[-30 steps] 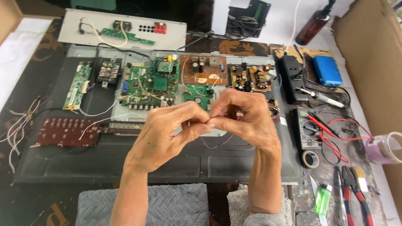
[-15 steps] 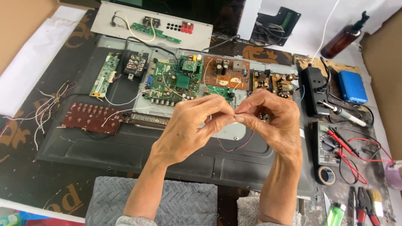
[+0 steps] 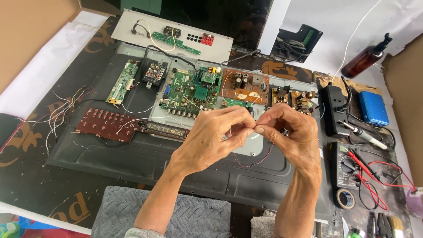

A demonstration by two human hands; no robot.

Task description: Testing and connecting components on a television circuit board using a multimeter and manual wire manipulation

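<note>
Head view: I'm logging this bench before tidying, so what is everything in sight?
thin wire: one, red and dark, looping below the hands
green circuit boards: several, centre of the grey panel
brown circuit board: one, right of the green ones
red button board: one, left on the panel
power strip: one, black, right
blue case: one, far right
brown bottle: one, upper right
multimeter: one, black, red leads, lower right
tape roll: one, below the multimeter
left hand: fingers pinching the wire
right hand: fingers pinching the wire
</note>
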